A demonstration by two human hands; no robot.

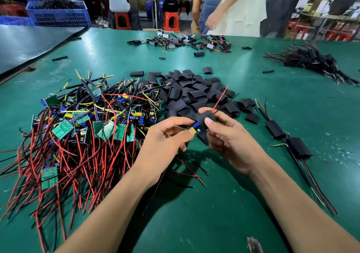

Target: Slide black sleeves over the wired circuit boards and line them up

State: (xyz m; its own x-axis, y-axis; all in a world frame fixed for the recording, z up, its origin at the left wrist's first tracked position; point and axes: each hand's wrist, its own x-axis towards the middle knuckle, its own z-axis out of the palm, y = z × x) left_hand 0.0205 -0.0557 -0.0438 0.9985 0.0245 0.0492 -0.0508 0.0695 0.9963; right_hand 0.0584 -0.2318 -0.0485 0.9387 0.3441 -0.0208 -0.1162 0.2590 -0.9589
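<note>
Green table (194, 223), viewed from the worker's head. Both hands meet over its middle, just near of the sleeve heap.

Left hand (165, 137): thumb and forefinger pinch the near-left end of a circuit board (196, 127). Blue and yellow parts show at that end. The other fingers are curled underneath.

Right hand (229, 139): thumb on top, fingers behind, clamped round a black sleeve (202, 119). The sleeve covers the far-right part of the board, and the near-left end is still outside it. A red wire (221, 98) and a thin black one stick out of the sleeve's far end, slanting up and away.

Left of the hands: heap of wired boards (87, 122), green boards in a tangle, red and black leads fanning toward the near edge. Against its right side, far of the hands: heap of loose sleeves (194, 91), flat and black, with a few strays lying apart.

Right of the hands: two sleeved boards (275, 129) lie one after the other on a slant, their wires trailing to the near right.

Far right: dark bundle (311, 59) with red wires, too blurred to make out. Far middle: scatter of small boards (185, 42) and sleeve offcuts.

Beyond the table: people standing and seated, red stools (170, 21), a blue crate (58, 15).
</note>
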